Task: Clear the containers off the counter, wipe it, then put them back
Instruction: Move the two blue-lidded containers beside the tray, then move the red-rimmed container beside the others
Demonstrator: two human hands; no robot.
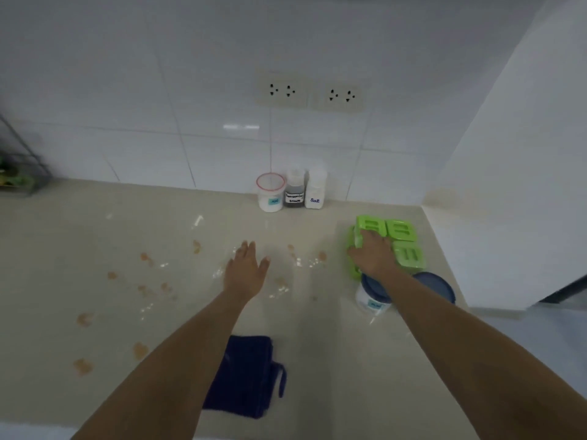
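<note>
A green four-lidded seasoning box (400,239) sits at the counter's right end, and my right hand (373,254) lies on top of it, fingers curled over its near-left lid. My left hand (246,269) hovers flat and open over the stained middle of the beige counter (95,236). At the back wall stand a red-rimmed tub of white powder (270,192), a dark seasoning sauce bottle (294,192) and a white salt jar (316,192). Two blue-lidded tubs (371,296) (436,285) sit under my right forearm. A folded dark blue cloth (244,374) lies near the front edge.
Orange-brown smears (84,319) and wet patches dot the counter's left and middle. A wire rack (19,173) stands at the far left. A white wall (508,185) closes off the right side. Two double sockets (309,92) sit on the tiles.
</note>
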